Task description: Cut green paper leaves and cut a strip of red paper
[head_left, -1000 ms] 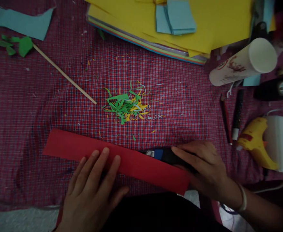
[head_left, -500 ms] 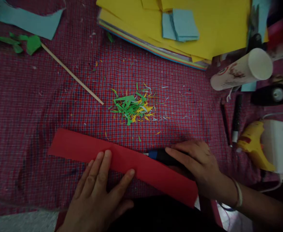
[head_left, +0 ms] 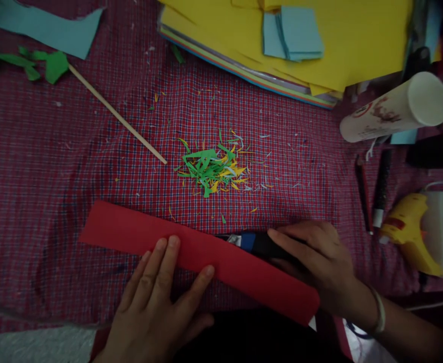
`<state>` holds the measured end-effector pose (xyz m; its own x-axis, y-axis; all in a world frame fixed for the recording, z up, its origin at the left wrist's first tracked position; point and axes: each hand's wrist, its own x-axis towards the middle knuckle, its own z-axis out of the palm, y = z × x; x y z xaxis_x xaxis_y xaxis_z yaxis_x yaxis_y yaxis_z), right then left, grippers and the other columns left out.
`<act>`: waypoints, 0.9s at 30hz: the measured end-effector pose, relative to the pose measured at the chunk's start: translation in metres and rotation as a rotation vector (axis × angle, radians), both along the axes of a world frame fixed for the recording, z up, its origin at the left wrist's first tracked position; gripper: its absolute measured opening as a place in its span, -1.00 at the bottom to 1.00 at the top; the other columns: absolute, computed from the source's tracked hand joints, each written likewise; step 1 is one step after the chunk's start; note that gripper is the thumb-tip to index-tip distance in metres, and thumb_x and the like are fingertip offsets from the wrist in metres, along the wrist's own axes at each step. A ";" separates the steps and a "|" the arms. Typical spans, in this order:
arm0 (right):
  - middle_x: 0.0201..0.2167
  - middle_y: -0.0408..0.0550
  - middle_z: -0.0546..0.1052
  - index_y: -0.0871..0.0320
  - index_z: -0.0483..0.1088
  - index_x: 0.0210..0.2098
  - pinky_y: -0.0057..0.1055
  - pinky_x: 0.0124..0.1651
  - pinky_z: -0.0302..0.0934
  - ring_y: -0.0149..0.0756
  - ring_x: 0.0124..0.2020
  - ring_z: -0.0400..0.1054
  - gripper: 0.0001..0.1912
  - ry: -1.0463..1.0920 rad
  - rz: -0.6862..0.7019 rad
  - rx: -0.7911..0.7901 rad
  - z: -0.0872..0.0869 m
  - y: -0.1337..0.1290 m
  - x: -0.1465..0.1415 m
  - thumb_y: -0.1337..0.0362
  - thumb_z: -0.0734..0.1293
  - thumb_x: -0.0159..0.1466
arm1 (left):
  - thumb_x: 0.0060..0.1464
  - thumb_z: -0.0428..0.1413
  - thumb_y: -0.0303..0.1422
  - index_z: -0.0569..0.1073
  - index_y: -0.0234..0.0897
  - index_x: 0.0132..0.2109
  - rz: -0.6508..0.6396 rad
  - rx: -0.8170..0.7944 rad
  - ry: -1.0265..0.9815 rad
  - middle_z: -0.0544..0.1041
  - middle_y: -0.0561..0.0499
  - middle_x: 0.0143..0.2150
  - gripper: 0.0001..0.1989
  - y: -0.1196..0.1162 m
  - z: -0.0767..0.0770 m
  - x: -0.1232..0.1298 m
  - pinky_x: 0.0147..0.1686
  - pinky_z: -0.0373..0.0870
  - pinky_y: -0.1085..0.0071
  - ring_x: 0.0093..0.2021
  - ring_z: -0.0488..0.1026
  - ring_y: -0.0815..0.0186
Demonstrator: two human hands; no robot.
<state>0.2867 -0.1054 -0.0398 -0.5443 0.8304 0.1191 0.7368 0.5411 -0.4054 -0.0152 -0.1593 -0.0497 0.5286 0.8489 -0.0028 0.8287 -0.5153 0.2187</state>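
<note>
A long red paper strip (head_left: 130,227) lies slanting across the checked cloth near my body. My left hand (head_left: 157,292) rests on it, fingers spread and fingertips pressing its middle. In my right hand (head_left: 316,257) is a cutter (head_left: 259,245) with a black handle and blue collar; its metal end lies along the strip's far edge, partly under the paper. Beyond the strip sits a pile of green, yellow and white paper scraps (head_left: 214,169).
Yellow paper sheets (head_left: 221,35) with blue squares (head_left: 300,33) are stacked at the back. A thin stick (head_left: 119,117) lies left, beside green pieces (head_left: 57,67). On the right are a paper cup (head_left: 391,108), pens (head_left: 381,191) and a yellow-and-white device (head_left: 406,232).
My right hand and the cutter have slid slightly right along the strip's edge, so more of the metal end shows. The whole view has shifted a little. My left hand stays on the strip.
</note>
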 end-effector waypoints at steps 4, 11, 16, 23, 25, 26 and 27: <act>-0.24 0.00 0.49 0.12 0.37 0.06 -0.21 -0.24 0.15 -0.16 -0.25 0.35 -0.69 -0.009 0.009 0.036 -0.004 -0.002 0.002 0.28 0.30 0.33 | 0.08 0.05 0.08 0.14 -0.07 0.34 0.038 -0.032 -0.070 -0.01 -0.25 0.42 -0.26 0.004 0.008 0.000 0.28 0.04 0.10 0.40 -0.04 -0.01; -0.21 0.02 0.46 0.12 0.36 0.07 -0.21 -0.23 0.16 -0.15 -0.24 0.33 -0.70 -0.002 0.030 0.077 -0.008 -0.002 0.002 0.28 0.28 0.34 | 0.22 -0.01 -0.10 0.19 -0.34 0.31 0.169 0.066 0.091 0.13 -0.31 0.37 -0.38 0.019 0.013 -0.035 0.29 -0.01 -0.05 0.36 0.07 -0.05; -0.18 0.02 0.45 0.12 0.34 0.08 -0.21 -0.23 0.17 -0.15 -0.22 0.33 -0.68 -0.007 0.026 0.071 -0.007 -0.003 0.001 0.30 0.29 0.33 | 0.22 -0.03 -0.10 0.11 -0.33 0.35 0.239 0.087 0.090 0.07 -0.27 0.41 -0.35 0.021 0.007 -0.052 0.29 -0.02 -0.09 0.36 0.06 -0.06; -0.21 0.01 0.45 0.15 0.35 0.05 -0.23 -0.23 0.16 -0.17 -0.22 0.32 -0.72 -0.034 0.048 0.056 -0.002 -0.001 -0.003 0.31 0.26 0.36 | 0.18 0.02 -0.04 -0.03 -0.35 0.40 0.254 0.070 0.022 0.10 -0.29 0.39 -0.21 0.018 0.005 -0.050 0.29 0.00 -0.07 0.35 0.09 -0.07; -0.22 -0.01 0.46 0.14 0.36 0.05 -0.25 -0.23 0.15 -0.19 -0.23 0.33 -0.73 -0.043 0.053 0.044 -0.001 0.001 -0.007 0.30 0.24 0.37 | 0.15 0.05 -0.04 -0.05 -0.35 0.40 0.252 0.066 0.011 0.08 -0.31 0.40 -0.17 0.017 0.005 -0.051 0.29 0.01 -0.08 0.35 0.08 -0.08; -0.23 -0.02 0.46 0.14 0.36 0.04 -0.26 -0.23 0.15 -0.20 -0.23 0.34 -0.74 -0.044 0.055 0.044 0.000 0.003 -0.009 0.29 0.23 0.38 | 0.14 0.06 -0.04 -0.05 -0.33 0.40 0.246 0.067 0.010 0.05 -0.31 0.40 -0.16 0.017 0.005 -0.051 0.28 0.02 -0.10 0.35 0.08 -0.09; -0.24 -0.03 0.47 0.13 0.36 0.03 -0.26 -0.23 0.15 -0.21 -0.24 0.34 -0.75 -0.042 0.057 0.051 0.000 0.004 -0.012 0.27 0.21 0.39 | 0.13 0.07 -0.03 -0.05 -0.29 0.40 0.235 0.068 0.011 0.02 -0.30 0.42 -0.17 0.017 0.005 -0.051 0.28 0.03 -0.12 0.36 0.06 -0.11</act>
